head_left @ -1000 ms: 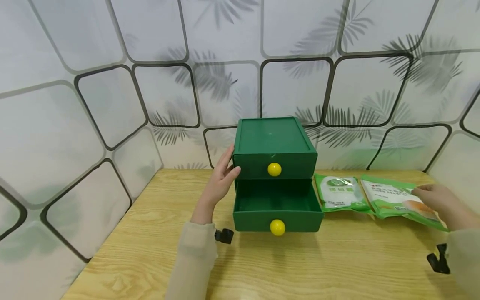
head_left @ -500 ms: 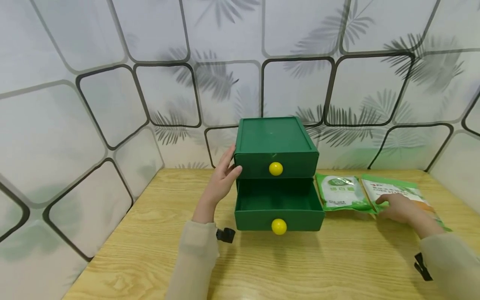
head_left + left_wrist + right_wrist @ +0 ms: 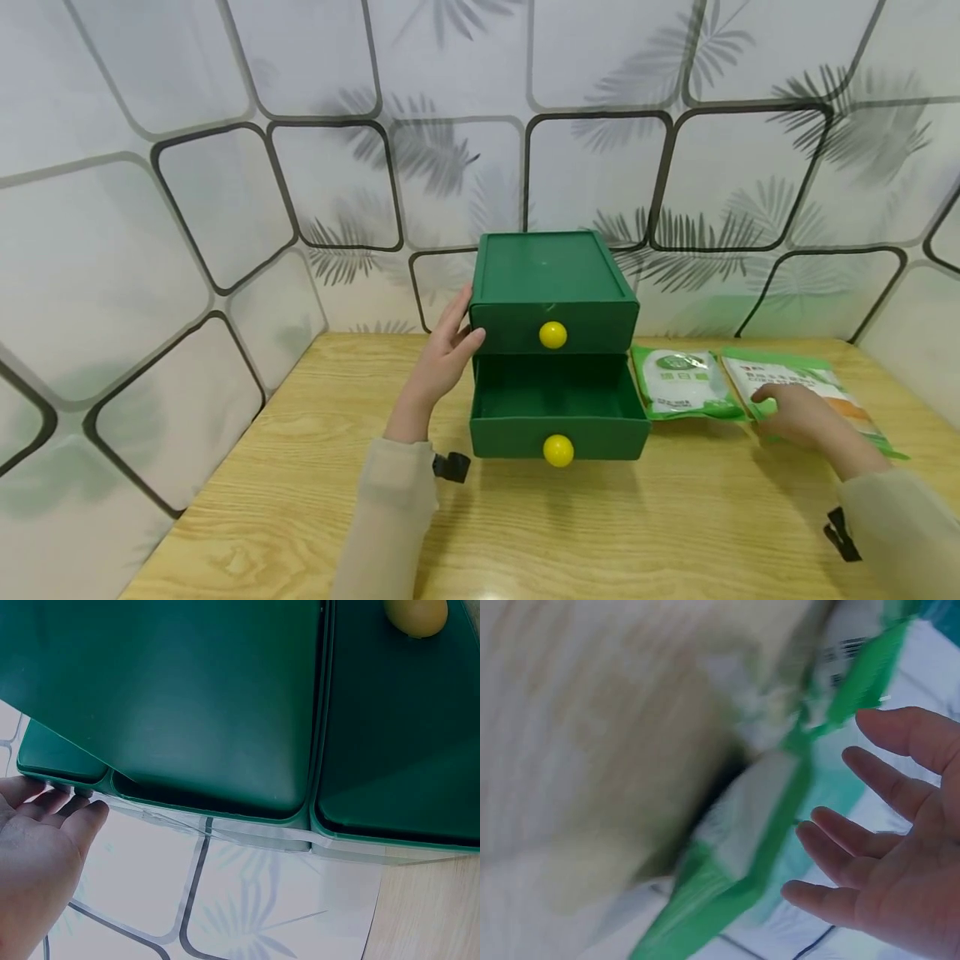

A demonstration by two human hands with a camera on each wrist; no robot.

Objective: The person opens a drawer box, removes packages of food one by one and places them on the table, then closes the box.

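Observation:
A green two-drawer cabinet (image 3: 551,267) with yellow knobs stands mid-table. Its upper drawer (image 3: 498,329) is closed; the lower drawer (image 3: 517,437) is pulled out with nothing visible inside. My left hand (image 3: 437,367) rests its extended fingers against the cabinet's left side, as the left wrist view confirms at the left hand (image 3: 45,862). Over the left part of a green-and-white corn starch bag (image 3: 828,390) is my right hand (image 3: 802,417). In the right wrist view, the right hand (image 3: 892,840) has spread, slightly bent fingers, with nothing held between them.
A second green-and-white bag (image 3: 686,387) lies flat between the cabinet and the corn starch bag. The wooden table (image 3: 300,500) meets a patterned wall covering (image 3: 592,183) at the back and sides. Black straps sit at both wrists.
My right hand has moved left along the corn starch bag, from its right part to its left part, then nearly stopped. My left hand stays against the cabinet.

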